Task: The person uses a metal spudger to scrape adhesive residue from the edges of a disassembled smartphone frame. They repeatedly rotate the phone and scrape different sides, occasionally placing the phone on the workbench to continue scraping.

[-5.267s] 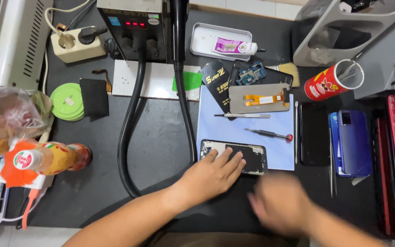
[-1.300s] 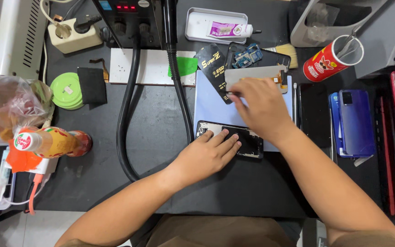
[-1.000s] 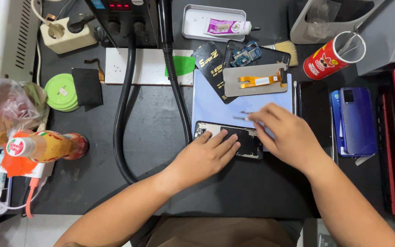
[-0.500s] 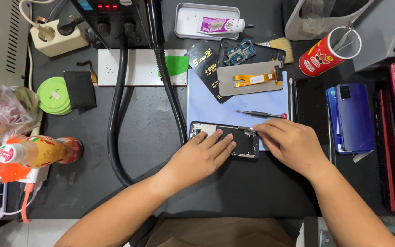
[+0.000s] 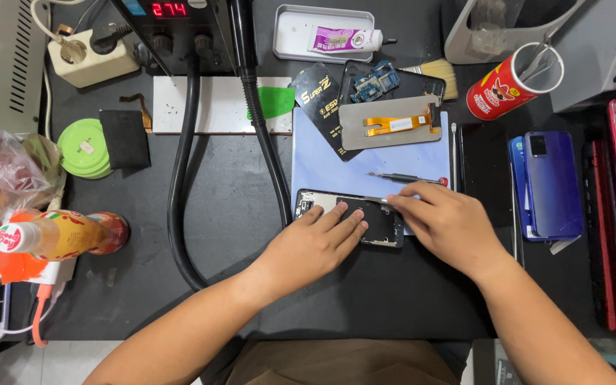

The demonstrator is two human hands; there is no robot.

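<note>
Left hand (image 5: 315,246) lies flat, fingers spread, pressing the phone frame (image 5: 351,217) at frame centre on the bench (image 5: 237,185). Right hand (image 5: 450,224), fingers pinched on tweezers (image 5: 373,201), tips over the frame.

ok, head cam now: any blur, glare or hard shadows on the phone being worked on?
Head view: sharp, no motion blur on the left hand or right hand; even overhead light, only soft shadows beside the hands; open phone reads clearly, faint sheen on the blue phone; slight wide-angle bend at the edges.
</note>
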